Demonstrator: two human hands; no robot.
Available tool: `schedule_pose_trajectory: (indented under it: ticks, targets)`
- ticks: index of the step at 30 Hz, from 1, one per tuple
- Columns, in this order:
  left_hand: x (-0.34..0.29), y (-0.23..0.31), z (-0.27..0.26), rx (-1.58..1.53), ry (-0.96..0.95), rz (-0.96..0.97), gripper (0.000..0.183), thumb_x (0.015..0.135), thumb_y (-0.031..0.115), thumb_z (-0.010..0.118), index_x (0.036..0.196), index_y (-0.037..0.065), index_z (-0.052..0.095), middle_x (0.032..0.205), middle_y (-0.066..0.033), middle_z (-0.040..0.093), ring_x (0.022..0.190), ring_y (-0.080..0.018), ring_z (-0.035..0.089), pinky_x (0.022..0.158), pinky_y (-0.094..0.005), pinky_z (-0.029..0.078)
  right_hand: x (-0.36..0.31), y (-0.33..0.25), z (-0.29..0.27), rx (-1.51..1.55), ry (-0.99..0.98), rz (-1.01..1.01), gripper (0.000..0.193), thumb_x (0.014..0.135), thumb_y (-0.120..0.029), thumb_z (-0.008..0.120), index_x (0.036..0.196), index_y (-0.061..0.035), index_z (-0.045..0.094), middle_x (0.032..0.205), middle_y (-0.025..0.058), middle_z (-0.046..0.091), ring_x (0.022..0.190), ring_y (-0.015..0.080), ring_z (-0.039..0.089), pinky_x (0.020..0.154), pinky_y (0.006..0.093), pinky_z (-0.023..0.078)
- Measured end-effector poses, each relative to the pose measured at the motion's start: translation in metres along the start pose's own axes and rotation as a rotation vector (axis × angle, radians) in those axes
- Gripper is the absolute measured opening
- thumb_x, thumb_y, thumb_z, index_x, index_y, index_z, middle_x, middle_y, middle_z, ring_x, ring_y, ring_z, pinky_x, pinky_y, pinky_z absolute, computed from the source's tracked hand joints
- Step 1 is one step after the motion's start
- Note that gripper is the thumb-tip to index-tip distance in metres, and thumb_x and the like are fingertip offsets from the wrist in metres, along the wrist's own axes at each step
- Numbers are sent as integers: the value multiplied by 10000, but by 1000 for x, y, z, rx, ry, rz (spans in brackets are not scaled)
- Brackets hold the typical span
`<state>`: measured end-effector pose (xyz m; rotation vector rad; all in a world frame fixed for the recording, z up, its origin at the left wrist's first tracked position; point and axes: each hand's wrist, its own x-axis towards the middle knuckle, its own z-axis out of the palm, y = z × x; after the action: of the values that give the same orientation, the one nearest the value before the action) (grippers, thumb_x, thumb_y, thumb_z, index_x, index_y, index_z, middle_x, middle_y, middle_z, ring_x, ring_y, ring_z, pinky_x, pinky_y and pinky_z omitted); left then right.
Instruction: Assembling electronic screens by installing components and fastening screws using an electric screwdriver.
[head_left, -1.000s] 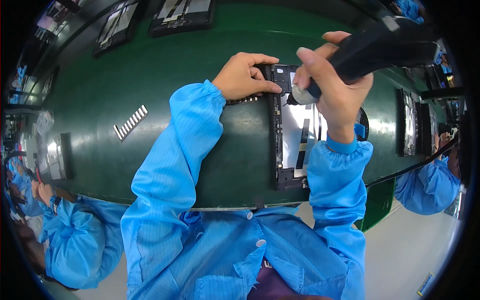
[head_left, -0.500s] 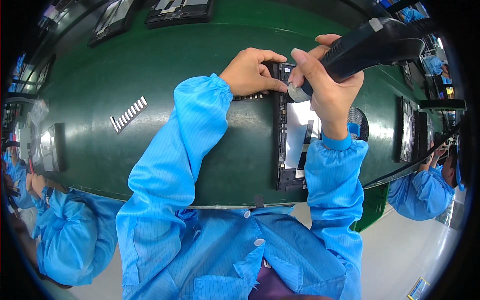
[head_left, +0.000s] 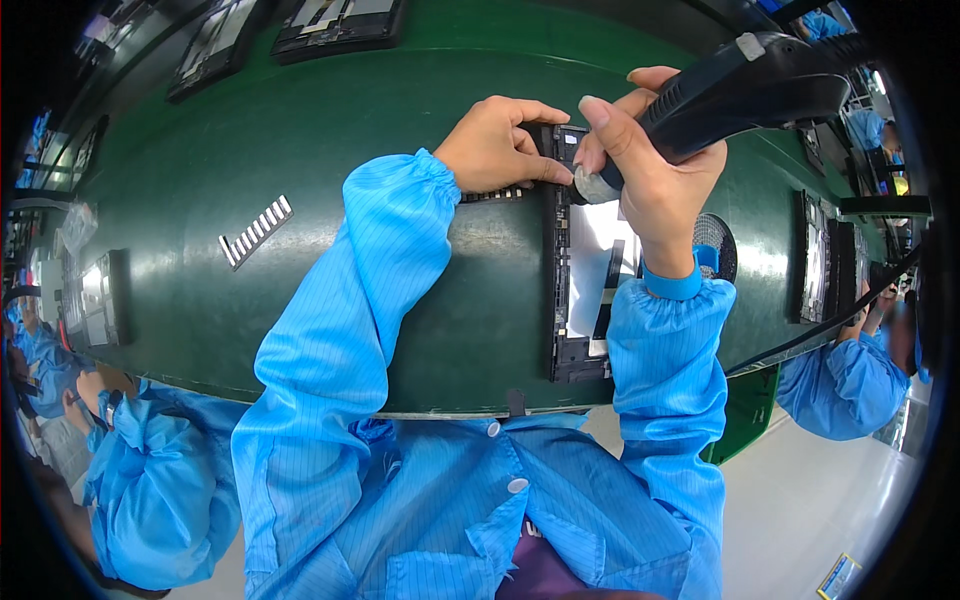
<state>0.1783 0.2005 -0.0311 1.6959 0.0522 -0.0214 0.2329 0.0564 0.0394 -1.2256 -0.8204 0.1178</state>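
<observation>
A black opened device frame [head_left: 556,300], tablet-like with silver-white panels inside, lies lengthwise on the green table in front of me. My left hand [head_left: 500,145] rests at its far left edge, index finger and thumb on the frame's corner. A black handheld tool [head_left: 745,98] with vent slots and a round grey end [head_left: 597,187] is gripped in my right hand [head_left: 665,180]. That grey end sits low over the frame, close to my left thumb. My right hand and sleeve cover part of the frame's right side. Whether the tool touches the frame, I cannot tell.
A strip of white pieces [head_left: 256,232] lies on the left; a similar strip [head_left: 495,194] is partly under my left hand. Beside my right wrist stands a round black mesh holder [head_left: 722,248]. More opened devices [head_left: 340,25] lie around. Co-workers [head_left: 165,485] sit at both sides.
My hands and the tool hold nearly the same place over the frame. The co-worker at the left has shifted, with arms and hands in a different position.
</observation>
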Motion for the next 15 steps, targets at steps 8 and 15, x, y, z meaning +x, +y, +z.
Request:
schedule_pose_trajectory:
  ticks: [8,15]
  targets:
    - [-2,1,1,-13,-2,-2,613,686,94,785,1194,-78,487,696,-127,645,593,-109,597,520,-227,455,-3,0,-1,-23,-10,-23,247,729,11,717,901,62,545,590,41,604,494,94,572,504,215,440]
    - [-2,1,1,3,0,37,558,696,117,781,1167,-41,526,653,-93,633,526,-86,568,462,-228,441,-11,-1,1,-125,-119,-67,303,759,79,655,1003,50,477,627,94,573,518,155,568,506,277,481]
